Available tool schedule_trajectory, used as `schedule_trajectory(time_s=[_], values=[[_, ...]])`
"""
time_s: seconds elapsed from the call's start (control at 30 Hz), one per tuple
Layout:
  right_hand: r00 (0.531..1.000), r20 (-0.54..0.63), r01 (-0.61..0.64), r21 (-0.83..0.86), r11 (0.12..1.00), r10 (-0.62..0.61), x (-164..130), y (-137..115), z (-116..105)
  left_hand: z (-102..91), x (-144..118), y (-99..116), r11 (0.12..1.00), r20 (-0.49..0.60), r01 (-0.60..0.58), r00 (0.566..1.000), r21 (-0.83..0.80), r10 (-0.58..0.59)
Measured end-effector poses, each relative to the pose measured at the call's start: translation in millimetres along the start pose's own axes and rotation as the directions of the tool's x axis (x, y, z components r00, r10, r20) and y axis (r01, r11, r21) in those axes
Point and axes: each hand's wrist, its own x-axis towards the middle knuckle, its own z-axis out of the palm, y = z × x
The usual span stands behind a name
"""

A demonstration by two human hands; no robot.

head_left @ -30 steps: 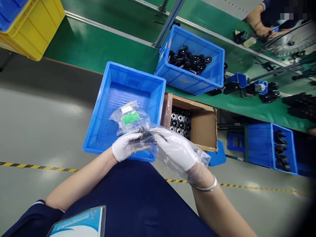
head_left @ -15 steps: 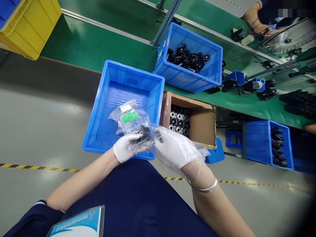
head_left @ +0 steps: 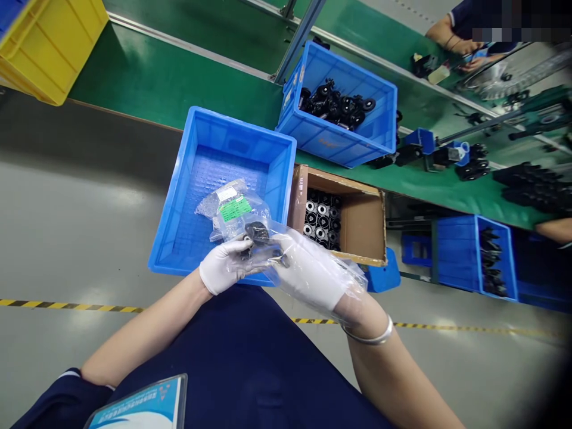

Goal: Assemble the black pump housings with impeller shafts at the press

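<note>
Plastic bag [head_left: 313, 271] | both hands | over blue bin [head_left: 187, 196] | beside cardboard box [head_left: 361, 223]

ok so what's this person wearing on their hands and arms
Both the left hand and right hand wear thin white gloves. A slim silver bangle circles the right wrist. The forearms are bare, with a dark navy sleeve with a pale trim edge showing on the left arm.

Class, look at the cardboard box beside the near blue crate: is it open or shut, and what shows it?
Open. The cardboard box has its top uncovered, and rows of round black-and-silver parts show inside.
</note>
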Motion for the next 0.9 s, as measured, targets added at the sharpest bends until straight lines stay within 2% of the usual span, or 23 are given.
schedule_trajectory(time_s=[0.13, 0.27, 0.43, 0.57, 0.7, 0.9], values=[[1.0, 0.001, 0.01, -0.05, 0.999, -0.01, -1.4, -7.9, 0.5, 2.4, -3.2, -0.7, 0.998, -0.028, 0.025, 0.999, 0.051, -0.023], [0.999, -0.002, 0.033, -0.011, 0.999, -0.033, -2.3, -12.8, 0.8, 0.2, -4.8, -1.3, 0.995, -0.008, -0.011, 1.0, 0.1, 0.012], [0.997, -0.017, 0.074, -0.025, 0.997, -0.074, -5.8, -9.1, 3.4, 2.3, -9.7, 4.2, 0.999, 0.002, -0.01, 1.0, 0.042, 0.01], [0.998, -0.063, 0.012, 0.046, 0.999, -0.009, -8.0, -6.4, 10.9, 5.6, -13.7, 10.1, 1.0, -0.052, 0.005, 0.999, 0.025, -0.004], [0.992, -0.111, -0.046, 0.125, 0.991, 0.06, -9.4, -5.3, 17.3, 6.9, -17.8, 17.4, 0.998, -0.041, -0.017, 0.999, 0.066, 0.02], [0.989, -0.123, -0.073, 0.119, 0.99, 0.087, -10.3, -5.9, 23.9, 10.0, -29.4, 29.1, 0.971, 0.068, -0.026, 0.998, 0.239, 0.01]])
